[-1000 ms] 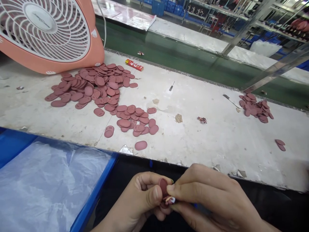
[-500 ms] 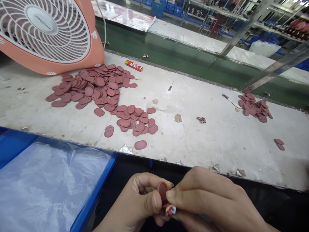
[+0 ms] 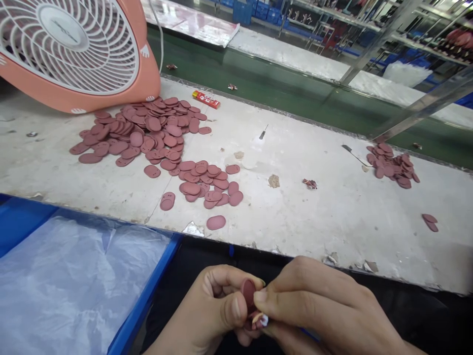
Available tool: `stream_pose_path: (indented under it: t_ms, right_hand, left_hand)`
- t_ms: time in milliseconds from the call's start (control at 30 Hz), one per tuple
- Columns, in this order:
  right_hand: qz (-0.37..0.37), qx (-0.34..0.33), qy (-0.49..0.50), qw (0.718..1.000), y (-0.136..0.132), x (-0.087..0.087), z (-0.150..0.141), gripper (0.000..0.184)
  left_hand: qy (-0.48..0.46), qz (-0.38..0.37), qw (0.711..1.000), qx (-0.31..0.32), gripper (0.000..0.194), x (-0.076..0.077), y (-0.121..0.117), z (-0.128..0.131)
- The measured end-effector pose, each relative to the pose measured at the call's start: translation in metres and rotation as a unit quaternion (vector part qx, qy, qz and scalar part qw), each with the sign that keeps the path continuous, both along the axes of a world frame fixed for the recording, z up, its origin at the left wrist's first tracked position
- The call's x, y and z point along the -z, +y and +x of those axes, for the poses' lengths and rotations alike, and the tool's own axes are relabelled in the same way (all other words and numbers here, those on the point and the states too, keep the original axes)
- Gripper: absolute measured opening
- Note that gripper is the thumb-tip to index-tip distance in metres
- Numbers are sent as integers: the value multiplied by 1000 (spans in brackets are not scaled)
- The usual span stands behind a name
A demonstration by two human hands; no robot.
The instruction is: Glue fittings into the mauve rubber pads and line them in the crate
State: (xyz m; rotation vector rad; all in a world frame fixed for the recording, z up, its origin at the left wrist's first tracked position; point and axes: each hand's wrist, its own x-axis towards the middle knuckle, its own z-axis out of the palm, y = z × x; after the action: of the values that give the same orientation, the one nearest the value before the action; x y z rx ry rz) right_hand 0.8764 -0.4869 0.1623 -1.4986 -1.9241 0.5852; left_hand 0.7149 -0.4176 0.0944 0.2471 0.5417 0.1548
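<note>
Nearby, orange fan point(image 3: 74, 47), reddish ovals point(image 3: 153, 123) (heaped), red packet point(image 3: 206, 99).

You are wearing the camera on your head, and it is looking forward and down over your left hand point(image 3: 216, 301) and right hand point(image 3: 321, 305), which are filling six to five o'clock up close. The worktop point(image 3: 288, 222) is slanting across mid-range, its near edge running from nine to four o'clock; shelving point(image 3: 436, 45) is standing far off at two.
</note>
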Motion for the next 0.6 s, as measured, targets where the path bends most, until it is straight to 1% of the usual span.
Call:
stream_pose_path:
  t_ms: [267, 367, 433, 533, 600]
  right_hand:
    - [10, -4, 28, 1000, 1, 8, -1, 21]
    - [12, 0, 52, 999, 1, 11, -1, 26]
    - [10, 2, 56, 998, 1, 12, -1, 28]
    - [12, -4, 47, 999, 2, 10, -1, 25]
    - [16, 1, 34, 999, 3, 9, -2, 24]
  left_hand:
    - [12, 0, 1000, -14, 34, 3, -1, 0]
    - [17, 0, 1000, -20, 34, 4, -3, 0]
    - [16, 0, 1000, -25, 33, 6, -5, 0]
    - [3, 8, 999, -42, 33, 7, -6, 1]
    - [-10, 12, 999, -41, 33, 8, -5, 1]
